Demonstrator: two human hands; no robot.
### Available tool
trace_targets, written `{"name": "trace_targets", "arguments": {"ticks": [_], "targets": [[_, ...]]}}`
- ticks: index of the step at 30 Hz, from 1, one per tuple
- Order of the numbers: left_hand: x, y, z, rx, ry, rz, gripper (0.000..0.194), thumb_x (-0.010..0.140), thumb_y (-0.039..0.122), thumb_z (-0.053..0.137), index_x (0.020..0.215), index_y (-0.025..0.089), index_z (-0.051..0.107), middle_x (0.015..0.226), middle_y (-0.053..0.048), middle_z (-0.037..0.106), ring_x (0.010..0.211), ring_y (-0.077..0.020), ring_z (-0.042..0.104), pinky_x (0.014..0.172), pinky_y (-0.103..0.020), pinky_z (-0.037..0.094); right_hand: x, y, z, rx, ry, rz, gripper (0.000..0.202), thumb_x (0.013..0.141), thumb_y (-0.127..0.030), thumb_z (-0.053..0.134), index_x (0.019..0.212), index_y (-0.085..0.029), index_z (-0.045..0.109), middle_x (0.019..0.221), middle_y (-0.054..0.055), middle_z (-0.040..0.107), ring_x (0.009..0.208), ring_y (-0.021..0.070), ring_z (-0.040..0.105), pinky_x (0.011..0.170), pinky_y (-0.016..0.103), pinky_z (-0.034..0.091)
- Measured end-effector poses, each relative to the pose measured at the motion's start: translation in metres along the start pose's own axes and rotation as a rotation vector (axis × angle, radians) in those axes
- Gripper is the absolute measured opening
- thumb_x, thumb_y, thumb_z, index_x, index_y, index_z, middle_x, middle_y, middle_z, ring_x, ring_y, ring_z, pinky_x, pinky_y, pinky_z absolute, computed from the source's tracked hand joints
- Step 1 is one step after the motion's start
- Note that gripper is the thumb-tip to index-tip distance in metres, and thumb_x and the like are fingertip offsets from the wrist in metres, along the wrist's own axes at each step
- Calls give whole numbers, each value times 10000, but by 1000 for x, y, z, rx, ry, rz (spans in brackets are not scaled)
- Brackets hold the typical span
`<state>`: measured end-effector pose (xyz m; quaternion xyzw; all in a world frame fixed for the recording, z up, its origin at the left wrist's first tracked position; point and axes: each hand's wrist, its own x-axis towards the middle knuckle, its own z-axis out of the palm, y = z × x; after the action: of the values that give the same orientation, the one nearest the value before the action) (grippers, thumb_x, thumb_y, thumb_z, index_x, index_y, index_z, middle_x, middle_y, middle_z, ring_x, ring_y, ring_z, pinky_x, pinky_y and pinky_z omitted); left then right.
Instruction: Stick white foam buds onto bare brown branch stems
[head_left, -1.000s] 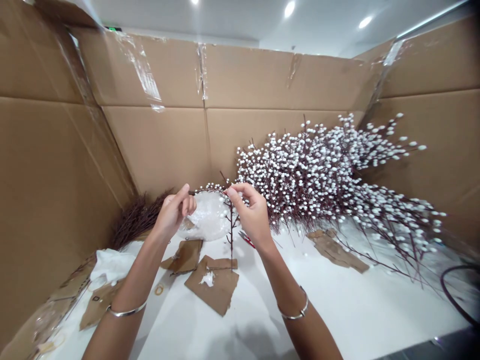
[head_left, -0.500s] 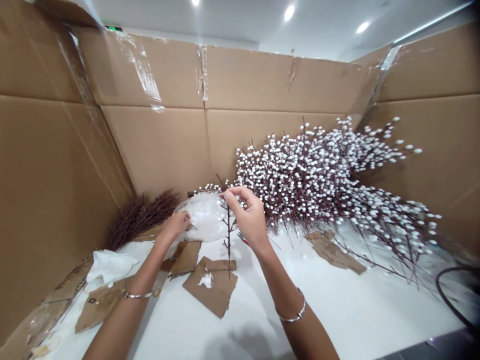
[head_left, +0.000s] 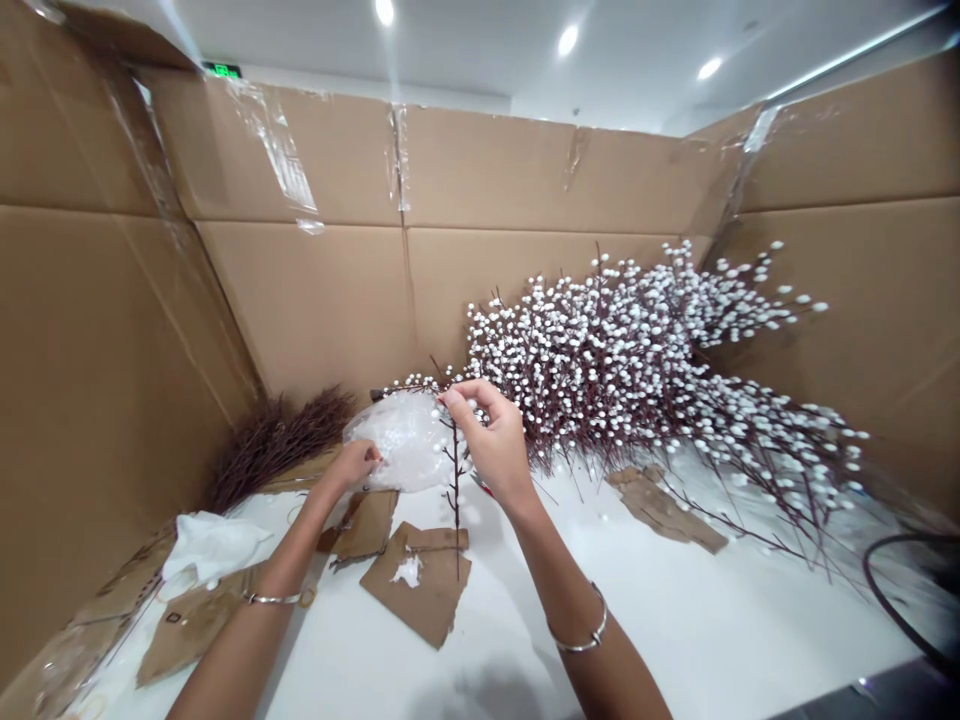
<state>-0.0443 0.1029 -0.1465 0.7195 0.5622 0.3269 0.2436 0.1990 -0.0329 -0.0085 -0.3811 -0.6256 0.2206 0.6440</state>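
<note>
Left hand [head_left: 356, 465] now sits lower, at the near-left edge of the clear bag [head_left: 409, 440], rather than raised opposite the right hand [head_left: 491, 435]. Left fingers: bent together; cannot tell whether they pinch anything. Right fingers: thumb and index pinch the brown twig [head_left: 456, 490] near its top, centre frame. Twig hangs roughly upright; the high grip presumably leaves the side shoots accessible. Its lower end overlaps the cardboard piece [head_left: 427, 605] in view; contact unclear. White blob [head_left: 407, 572] sits on that cardboard, which probably protects the table [head_left: 360, 675]. Bag lies just beside the twig, likely for short reaches. Outward: white-budded branches [head_left: 600, 350] crowd centre-right, limiting room there; bare twigs [head_left: 277, 440] lie mid-left. Cardboard walls [head_left: 315, 300] bound left, back and right. Open table: lower centre to lower right, ending at an edge lower right.
</note>
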Motion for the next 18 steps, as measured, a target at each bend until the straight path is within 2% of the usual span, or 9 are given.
{"name": "trace_targets", "arguments": {"ticks": [3,6,7,9,12,15,18], "targets": [[2,26,-14,-102,131,41,231,620,364,705,714,155,671,720,-68,706,719,-229,622,727,-334,471,0,1,1,10,-5,-1,136,894,-311,582,853,-215,669,892,31,703,912,190,615,870,341,454],[-7,69,-28,-244,208,104,392,727,471,679,954,151,669,952,-103,737,841,-221,671,782,-320,505,-1,2,3,29,-26,-5,122,892,-295,577,848,-216,659,908,31,712,914,185,620,860,333,461],[-14,85,-31,-307,229,132,410,739,486,690,983,158,663,980,-101,738,860,-212,677,784,-308,512,-2,1,4,34,-33,-7,119,891,-289,575,844,-215,655,908,31,713,910,183,621,858,330,462],[-31,116,-36,-567,253,203,381,697,431,787,937,151,689,961,-105,746,879,-212,683,799,-302,522,-3,0,6,39,-52,-14,118,891,-277,571,831,-211,649,891,26,710,893,176,623,853,322,463],[-56,152,-37,-731,261,269,299,696,359,826,909,170,733,935,-75,761,865,-182,690,803,-273,531,-5,-3,9,42,-85,-32,126,895,-255,559,820,-207,648,880,21,702,879,165,626,848,308,463],[-69,169,-35,-770,279,298,258,699,331,834,888,173,756,915,-70,770,867,-183,703,817,-279,545,-6,-5,10,28,-93,-48,122,891,-247,565,819,-206,654,874,21,694,877,164,627,839,305,460],[-71,171,-34,-794,279,317,238,701,311,837,876,170,759,902,-70,773,868,-189,713,825,-289,558,-6,-4,11,9,-88,-54,115,884,-252,577,812,-206,653,860,22,689,868,169,627,827,310,461]]}}
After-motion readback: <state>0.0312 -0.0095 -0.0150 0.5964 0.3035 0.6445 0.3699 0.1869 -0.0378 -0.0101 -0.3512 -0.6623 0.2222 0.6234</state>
